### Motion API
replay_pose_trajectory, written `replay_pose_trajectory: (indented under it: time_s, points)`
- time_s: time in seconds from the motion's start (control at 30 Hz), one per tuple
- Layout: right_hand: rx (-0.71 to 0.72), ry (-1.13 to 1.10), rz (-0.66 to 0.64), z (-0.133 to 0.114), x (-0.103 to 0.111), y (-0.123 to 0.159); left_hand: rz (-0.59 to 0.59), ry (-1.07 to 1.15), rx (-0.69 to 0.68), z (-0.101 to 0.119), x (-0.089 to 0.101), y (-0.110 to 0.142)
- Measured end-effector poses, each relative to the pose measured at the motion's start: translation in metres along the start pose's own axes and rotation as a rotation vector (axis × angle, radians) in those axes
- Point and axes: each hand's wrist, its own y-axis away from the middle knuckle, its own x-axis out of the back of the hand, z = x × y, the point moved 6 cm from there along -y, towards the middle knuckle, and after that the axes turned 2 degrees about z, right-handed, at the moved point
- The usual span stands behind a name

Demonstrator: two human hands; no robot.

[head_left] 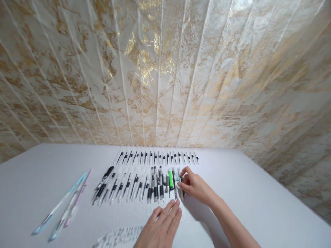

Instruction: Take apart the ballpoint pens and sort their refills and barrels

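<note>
Two rows of pens lie on a white table (36,179). The far row of clear pens (156,157) runs along the wall side. In the near row of pens (134,187) there is a green highlighter (170,179) near its right end. My right hand (195,186) is at that right end, fingers pinched on a pen (181,187) lying there. My left hand (161,229) rests flat on the table just in front of the near row, fingers stretched out and together, holding nothing.
Three long pastel pens (66,205) lie diagonally at the left. A printed sheet or packet (117,237) lies at the table's near edge beside my left hand. A gold-and-white marbled wall (165,69) rises behind the table.
</note>
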Motion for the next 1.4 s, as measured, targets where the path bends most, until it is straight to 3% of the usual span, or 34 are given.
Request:
replay_pose_trajectory:
  time_s: [0.13,0.37,0.5,0.57,0.67,0.77,0.87,0.93,1.0,1.17,1.27,1.33,1.4]
  points:
    - [-0.017,0.034,-0.046,-0.003,0.004,0.004,-0.028,0.041,0.008,-0.001,-0.007,0.002]
    - [0.034,0.121,0.009,0.002,-0.002,0.001,-0.004,0.041,0.031,0.0,-0.008,0.001]
    - [0.047,0.072,0.04,0.011,-0.003,-0.003,0.095,0.064,0.013,0.008,0.015,-0.004]
    - [0.051,0.047,0.08,0.014,0.004,-0.004,0.157,0.142,0.09,-0.001,0.037,-0.003]
    - [0.075,0.028,0.14,0.008,0.019,-0.003,0.223,0.236,0.451,-0.052,0.072,0.019]
    - [0.103,0.005,0.13,-0.01,0.035,0.007,0.21,0.078,0.773,-0.12,0.101,0.069]
    - [0.124,-0.054,0.037,-0.036,0.042,0.021,0.051,-0.112,1.063,-0.174,0.11,0.133]
    - [0.135,-0.092,-0.031,-0.051,0.043,0.03,-0.074,-0.143,1.153,-0.188,0.108,0.164]
    - [0.153,-0.116,-0.067,-0.063,0.044,0.037,-0.115,-0.124,1.175,-0.188,0.107,0.181]
    - [0.182,-0.153,-0.119,-0.083,0.039,0.048,0.121,-0.059,1.228,-0.178,0.128,0.182]
    - [0.153,-0.266,-0.216,-0.092,0.012,0.057,0.154,0.027,1.172,-0.158,0.123,0.152]
    - [0.117,-0.442,-0.262,-0.095,-0.016,0.062,0.141,0.18,1.054,-0.127,0.106,0.119]
    - [0.085,-0.678,-0.238,-0.095,-0.044,0.063,0.158,0.509,0.866,-0.086,0.084,0.082]
